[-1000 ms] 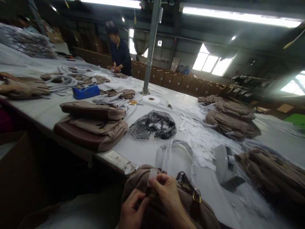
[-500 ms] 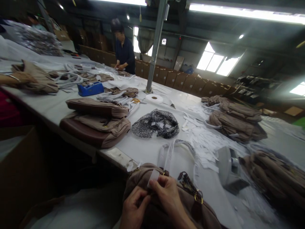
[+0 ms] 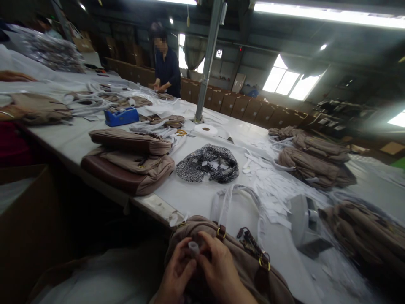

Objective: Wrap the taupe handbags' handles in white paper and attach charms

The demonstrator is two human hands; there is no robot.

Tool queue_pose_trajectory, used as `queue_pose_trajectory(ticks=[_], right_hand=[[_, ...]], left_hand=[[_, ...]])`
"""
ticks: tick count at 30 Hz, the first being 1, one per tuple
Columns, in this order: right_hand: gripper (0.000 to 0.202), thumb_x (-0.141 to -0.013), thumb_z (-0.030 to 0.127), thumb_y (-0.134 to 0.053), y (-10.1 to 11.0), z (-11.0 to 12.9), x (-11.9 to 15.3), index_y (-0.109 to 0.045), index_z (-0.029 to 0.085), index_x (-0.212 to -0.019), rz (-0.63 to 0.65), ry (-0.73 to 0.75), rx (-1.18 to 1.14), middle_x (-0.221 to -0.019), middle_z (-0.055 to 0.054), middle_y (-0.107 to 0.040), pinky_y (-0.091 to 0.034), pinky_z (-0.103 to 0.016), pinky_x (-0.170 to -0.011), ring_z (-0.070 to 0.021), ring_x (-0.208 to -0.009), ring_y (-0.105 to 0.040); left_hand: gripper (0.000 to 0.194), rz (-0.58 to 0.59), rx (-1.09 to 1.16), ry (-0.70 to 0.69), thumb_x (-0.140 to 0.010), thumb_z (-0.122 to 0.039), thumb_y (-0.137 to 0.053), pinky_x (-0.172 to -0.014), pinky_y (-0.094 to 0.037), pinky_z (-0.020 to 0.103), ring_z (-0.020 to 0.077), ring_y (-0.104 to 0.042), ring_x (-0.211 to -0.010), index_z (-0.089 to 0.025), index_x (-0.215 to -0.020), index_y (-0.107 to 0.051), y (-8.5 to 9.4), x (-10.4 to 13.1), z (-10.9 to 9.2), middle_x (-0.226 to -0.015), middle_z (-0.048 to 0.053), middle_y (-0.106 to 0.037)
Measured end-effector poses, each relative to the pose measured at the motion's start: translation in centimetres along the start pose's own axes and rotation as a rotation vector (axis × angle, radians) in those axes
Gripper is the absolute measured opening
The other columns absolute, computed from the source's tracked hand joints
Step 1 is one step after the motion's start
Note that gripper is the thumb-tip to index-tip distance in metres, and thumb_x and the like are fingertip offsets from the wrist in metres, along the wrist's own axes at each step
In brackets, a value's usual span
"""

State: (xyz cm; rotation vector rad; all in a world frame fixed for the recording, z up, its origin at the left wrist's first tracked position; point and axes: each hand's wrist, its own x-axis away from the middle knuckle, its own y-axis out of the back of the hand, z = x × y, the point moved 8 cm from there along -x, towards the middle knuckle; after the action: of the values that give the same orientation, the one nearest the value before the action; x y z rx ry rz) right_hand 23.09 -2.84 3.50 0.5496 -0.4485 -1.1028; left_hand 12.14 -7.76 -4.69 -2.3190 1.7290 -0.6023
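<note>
A taupe bag (image 3: pixel 243 264) with brown strap tabs and gold buckles lies at the near table edge, its wrapped handles standing up behind it. Over its top, my left hand (image 3: pixel 179 268) and my right hand (image 3: pixel 217 264) meet around a small whitish translucent piece (image 3: pixel 193 248), curled into a tube. Fingers of both hands are closed on it. Beyond the bag is a black-and-white speckled cloth (image 3: pixel 207 162) with small white pieces on it.
Stacked bags (image 3: pixel 129 162) stand left, more bags (image 3: pixel 313 156) right. White strips (image 3: pixel 272 190), a grey dispenser (image 3: pixel 305 223), a blue dispenser (image 3: pixel 121 117), a white roll (image 3: pixel 205 129) and a metal post (image 3: pixel 207 63) are around. A person (image 3: pixel 167 67) stands across the table.
The flat whitish piece is now curled between my hands, which have come together. At the far left, another person's hand and the bag there have shifted left, and a second hand shows.
</note>
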Motion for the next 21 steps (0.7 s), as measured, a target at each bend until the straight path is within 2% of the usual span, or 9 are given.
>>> queue_pose_trajectory(ticks=[1, 3, 5, 9, 14, 17, 21], right_hand=[[0.050, -0.071, 0.008, -0.056, -0.2, 0.0, 0.1, -0.056, 0.022, -0.120, 0.020, 0.016, 0.004, -0.086, -0.003, -0.067, -0.042, -0.028, -0.078, -0.0203, -0.084, -0.060], [0.050, -0.072, 0.009, -0.055, -0.4, 0.0, 0.2, -0.055, 0.021, -0.120, 0.046, 0.041, 0.002, -0.084, -0.002, -0.068, -0.042, -0.029, -0.080, -0.0209, -0.086, -0.060], [0.047, -0.073, 0.010, -0.055, -0.2, -0.2, 0.3, -0.055, 0.020, -0.119, 0.055, 0.032, -0.020, -0.085, -0.002, -0.069, -0.042, -0.028, -0.080, -0.0207, -0.087, -0.060], [0.035, -0.073, 0.016, -0.058, 0.6, 0.0, 0.1, -0.062, 0.019, -0.108, 0.074, -0.009, -0.051, -0.087, -0.002, -0.068, -0.042, -0.026, -0.073, -0.0189, -0.082, -0.061], [0.011, -0.071, 0.015, -0.058, 0.8, 1.8, -0.5, -0.065, 0.017, -0.079, 0.138, 0.042, 0.018, -0.071, 0.003, -0.063, -0.035, -0.021, -0.058, -0.0132, -0.066, -0.054], [0.002, -0.070, 0.018, -0.060, 0.2, 2.6, -1.0, -0.062, 0.016, -0.069, 0.168, 0.095, 0.104, -0.067, 0.003, -0.062, -0.030, -0.022, -0.056, -0.0124, -0.064, -0.052], [0.013, -0.075, 0.014, -0.053, -0.9, 2.0, -1.8, -0.062, 0.016, -0.067, 0.182, 0.089, 0.212, -0.067, 0.000, -0.064, -0.030, -0.024, -0.058, -0.0132, -0.064, -0.053]], left_hand=[[0.044, 0.003, -0.018, 0.018, -0.069, -0.042, -0.072, -0.069, -0.050, 0.023, 0.0178, -0.064, -0.077, -0.020, -0.105, -0.060, 0.1, -0.1, 0.2, -0.088, 0.005, -0.069], [0.032, -0.002, -0.033, 0.076, -0.068, -0.041, -0.073, -0.058, -0.047, 0.019, 0.0143, -0.061, -0.065, -0.017, -0.088, -0.066, 0.5, -0.4, 1.0, -0.071, 0.001, -0.067], [0.028, -0.027, 0.042, 0.138, -0.067, -0.041, -0.074, -0.050, -0.041, 0.017, 0.0099, -0.055, -0.052, -0.016, -0.077, -0.065, 1.0, -0.7, 2.2, -0.058, -0.003, -0.061], [0.028, -0.039, 0.199, 0.195, -0.065, -0.037, -0.077, -0.055, -0.044, 0.018, 0.0105, -0.057, -0.057, -0.015, -0.077, -0.064, 1.0, -0.8, 3.3, -0.063, -0.002, -0.064], [0.025, 0.042, 0.233, 0.170, -0.068, -0.033, -0.075, -0.065, -0.048, 0.023, 0.0148, -0.061, -0.068, -0.016, -0.083, -0.065, -0.1, -0.3, 2.0, -0.074, 0.001, -0.067], [0.025, 0.052, 0.239, 0.156, -0.065, -0.033, -0.077, -0.059, -0.046, 0.022, 0.0139, -0.059, -0.063, -0.016, -0.077, -0.062, -0.4, -0.2, 1.8, -0.070, 0.000, -0.066], [0.032, -0.058, 0.234, 0.159, -0.063, -0.036, -0.078, -0.044, -0.036, 0.015, 0.0071, -0.048, -0.046, -0.017, -0.064, -0.053, 0.3, -0.3, 2.6, -0.051, -0.006, -0.056]])
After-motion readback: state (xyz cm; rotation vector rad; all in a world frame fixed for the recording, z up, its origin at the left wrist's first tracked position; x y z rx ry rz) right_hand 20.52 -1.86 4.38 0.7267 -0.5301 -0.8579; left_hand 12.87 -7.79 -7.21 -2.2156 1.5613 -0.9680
